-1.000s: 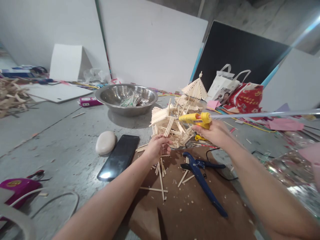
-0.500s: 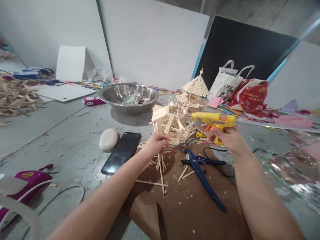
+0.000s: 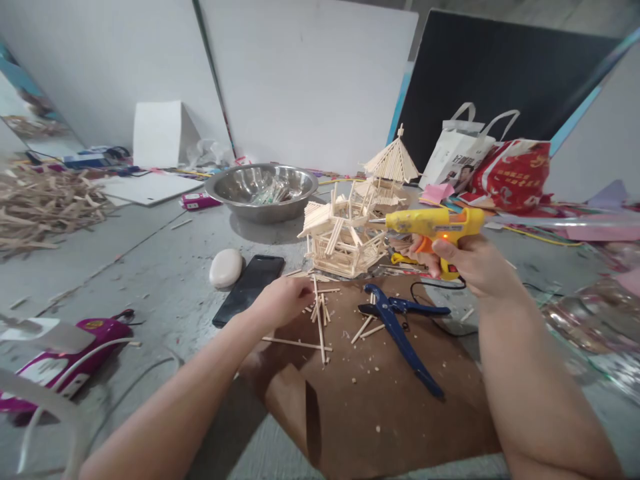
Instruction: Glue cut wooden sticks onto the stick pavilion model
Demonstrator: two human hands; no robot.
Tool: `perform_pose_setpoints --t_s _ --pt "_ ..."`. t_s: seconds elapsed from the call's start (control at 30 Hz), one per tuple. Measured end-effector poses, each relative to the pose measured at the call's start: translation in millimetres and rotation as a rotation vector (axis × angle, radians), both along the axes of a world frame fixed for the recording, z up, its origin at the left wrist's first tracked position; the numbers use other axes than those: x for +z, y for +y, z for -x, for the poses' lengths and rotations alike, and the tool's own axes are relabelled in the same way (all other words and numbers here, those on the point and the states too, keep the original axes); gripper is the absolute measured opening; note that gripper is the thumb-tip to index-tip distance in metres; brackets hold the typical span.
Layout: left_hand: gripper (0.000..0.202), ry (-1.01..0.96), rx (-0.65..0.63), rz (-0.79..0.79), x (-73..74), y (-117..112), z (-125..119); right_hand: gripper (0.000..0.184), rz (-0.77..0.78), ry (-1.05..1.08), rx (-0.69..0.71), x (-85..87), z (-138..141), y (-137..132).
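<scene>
In my right hand (image 3: 453, 257) is a yellow hot glue gun (image 3: 425, 221), its nozzle pointing left toward a pavilion-like model made of thin wooden sticks (image 3: 345, 233). A small orange light glows on the gun's side. My left hand (image 3: 287, 299) is low in front of the model with its fingers curled in; what they hold, if anything, is hidden. Beside its fingertips lie loose wooden sticks (image 3: 320, 327) on a brown sheet (image 3: 390, 427). A blue-handled cutter (image 3: 400, 340) rests on the sheet between my arms.
A phone (image 3: 253, 287) and a white rounded object (image 3: 225, 269) lie left of my left hand. Behind them stands a steel basin (image 3: 265, 212). A finished-looking stick roof (image 3: 393, 160) rises behind the model. Bags (image 3: 515, 173) sit at back right; a purple power strip (image 3: 75, 353) at left.
My left hand has drawn back and left, away from the front of the model, and lower toward the sticks. The glue gun has shifted slightly right, and its orange light now shows.
</scene>
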State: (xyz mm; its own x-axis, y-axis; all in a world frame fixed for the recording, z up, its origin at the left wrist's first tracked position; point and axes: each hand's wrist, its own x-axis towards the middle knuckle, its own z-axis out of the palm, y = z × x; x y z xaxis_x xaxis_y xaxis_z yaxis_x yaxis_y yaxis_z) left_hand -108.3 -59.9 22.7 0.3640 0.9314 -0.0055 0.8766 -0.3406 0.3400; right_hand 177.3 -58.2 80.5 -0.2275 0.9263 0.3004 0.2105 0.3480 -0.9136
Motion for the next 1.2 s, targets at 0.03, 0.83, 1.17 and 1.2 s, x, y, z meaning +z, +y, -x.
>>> perform_pose_setpoints --t_s 0.03,0.83,1.17,1.2 --pt "0.014 0.0 -0.018 0.007 0.4 -4.1 0.9 0.024 0.017 -0.024 0.001 0.3 -3.7 -0.1" --pt "0.012 0.313 -0.181 0.159 -3.2 -46.8 7.7 0.03 0.424 -0.26 -0.716 -98.5 -77.4 58.1" --pt "0.022 0.409 -0.277 0.129 2.5 -48.8 5.2 0.041 0.184 -0.925 -0.899 -96.0 -75.8 48.9" --pt "0.022 0.407 -0.289 0.12 2.8 -49.3 5.2 0.039 0.134 -0.962 -0.861 -93.8 -70.2 47.1"
